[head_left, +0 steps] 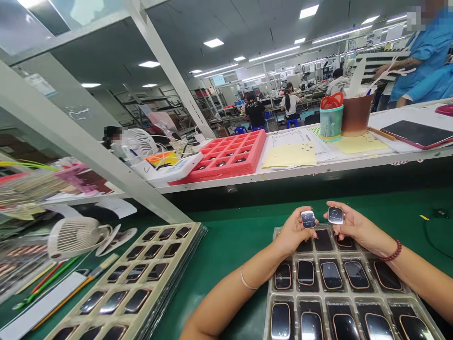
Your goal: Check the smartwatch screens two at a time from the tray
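Note:
My left hand [293,231] grips a small square watch [308,219] with a lit screen, fingers wrapped at its edges. Close by on the right, my right hand [350,224] pinches a second watch [335,215], its screen also lit. The two watches are apart, above the back row of a clear tray [293,296]. Dark-screened watches with gold rims lie in the tray's compartments, among them one near the middle [331,275]. One back-row compartment [323,240] shows no watch; others there are partly hidden by my hands.
Stacked beige trays of watches [166,264] stand left on the green table [226,245]. Further left are a white fan [74,238] and a brush [102,265]. A shelf [290,171] behind holds a red foam tray [260,156], papers, cups and a tablet. People are beyond it.

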`<state>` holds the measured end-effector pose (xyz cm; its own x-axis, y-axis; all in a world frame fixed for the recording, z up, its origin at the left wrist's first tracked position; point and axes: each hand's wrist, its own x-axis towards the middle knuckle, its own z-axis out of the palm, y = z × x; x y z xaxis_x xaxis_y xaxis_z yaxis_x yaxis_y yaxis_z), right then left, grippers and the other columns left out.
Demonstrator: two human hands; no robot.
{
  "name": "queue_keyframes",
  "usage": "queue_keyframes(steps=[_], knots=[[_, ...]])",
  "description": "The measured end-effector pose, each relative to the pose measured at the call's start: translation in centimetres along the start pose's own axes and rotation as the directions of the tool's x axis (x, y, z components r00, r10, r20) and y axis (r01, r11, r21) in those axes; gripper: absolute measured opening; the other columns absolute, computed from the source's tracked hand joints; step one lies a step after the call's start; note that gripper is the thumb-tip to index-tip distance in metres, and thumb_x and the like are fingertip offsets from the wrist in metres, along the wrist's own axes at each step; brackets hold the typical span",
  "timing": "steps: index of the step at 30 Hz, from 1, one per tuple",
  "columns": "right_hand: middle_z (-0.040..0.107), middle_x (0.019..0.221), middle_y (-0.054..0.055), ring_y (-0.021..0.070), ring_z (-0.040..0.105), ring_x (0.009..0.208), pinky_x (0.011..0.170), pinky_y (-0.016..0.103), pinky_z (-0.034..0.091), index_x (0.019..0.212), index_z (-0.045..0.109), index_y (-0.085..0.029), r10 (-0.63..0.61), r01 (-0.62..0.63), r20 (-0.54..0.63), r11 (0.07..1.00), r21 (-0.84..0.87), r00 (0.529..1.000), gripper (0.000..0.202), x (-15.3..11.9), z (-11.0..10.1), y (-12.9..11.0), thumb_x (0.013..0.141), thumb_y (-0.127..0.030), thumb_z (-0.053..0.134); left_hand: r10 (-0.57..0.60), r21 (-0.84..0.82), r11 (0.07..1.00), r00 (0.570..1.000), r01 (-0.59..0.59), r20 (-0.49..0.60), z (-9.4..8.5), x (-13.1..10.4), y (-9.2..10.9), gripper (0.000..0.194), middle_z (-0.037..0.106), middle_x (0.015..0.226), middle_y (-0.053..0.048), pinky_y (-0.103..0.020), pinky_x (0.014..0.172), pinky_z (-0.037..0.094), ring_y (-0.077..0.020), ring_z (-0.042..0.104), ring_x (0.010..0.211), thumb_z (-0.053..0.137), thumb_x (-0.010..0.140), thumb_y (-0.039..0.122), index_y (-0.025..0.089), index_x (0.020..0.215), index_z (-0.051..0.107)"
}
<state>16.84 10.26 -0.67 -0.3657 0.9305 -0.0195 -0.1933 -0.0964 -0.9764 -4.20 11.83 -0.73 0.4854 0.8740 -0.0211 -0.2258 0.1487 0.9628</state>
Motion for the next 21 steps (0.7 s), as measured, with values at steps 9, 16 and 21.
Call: queue_keyframes(steps=[9, 16, 21], knots=[[0.067, 0.1, 0.009, 0.0122, 0.065, 0.062, 0.056, 0.023, 0.054, 0.119, 0.053, -0.02, 0.124, -0.127, 0.031, 0.976, 0.176, 0.992, 0.044, 0.2, -0.7, -0.5, 0.081, -0.038, 0.066, -0.1, -0.23, 0.968, 0.995, 0.104, 0.029, -0.5, 0.3, 0.6, 0.049, 0.068, 0.087, -0.009, -0.018, 0.047, 0.04, -0.0139, 0.066, 0.061, 0.069, 0.072, 0.039, 0.013, 0.11, 0.052], [0.071, 0.093, 0.014, 0.0159, 0.069, 0.065, 0.054, 0.024, 0.054, 0.103, 0.059, -0.016, 0.232, -0.308, 0.243, 0.884, 0.351, 0.942, 0.056, 0.2, -1.1, -0.8, 0.094, -0.058, 0.025, -0.273, -0.415, 0.862, 0.956, 0.291, 0.104, -1.4, 1.0, 0.4, 0.063, 0.069, 0.076, -0.013, -0.019, 0.045, 0.041, -0.0161, 0.066, 0.058, 0.028, 0.088, 0.06, 0.007, 0.101, 0.059], [0.072, 0.092, 0.014, 0.0154, 0.069, 0.063, 0.052, 0.022, 0.053, 0.101, 0.058, -0.016, 0.234, -0.316, 0.251, 0.874, 0.368, 0.939, 0.056, 0.3, -1.2, -0.9, 0.093, -0.06, 0.025, -0.298, -0.439, 0.843, 0.949, 0.311, 0.1, -1.5, 1.1, 0.5, 0.063, 0.068, 0.07, -0.011, -0.019, 0.044, 0.04, -0.0135, 0.062, 0.051, 0.03, 0.088, 0.06, 0.006, 0.101, 0.058]])
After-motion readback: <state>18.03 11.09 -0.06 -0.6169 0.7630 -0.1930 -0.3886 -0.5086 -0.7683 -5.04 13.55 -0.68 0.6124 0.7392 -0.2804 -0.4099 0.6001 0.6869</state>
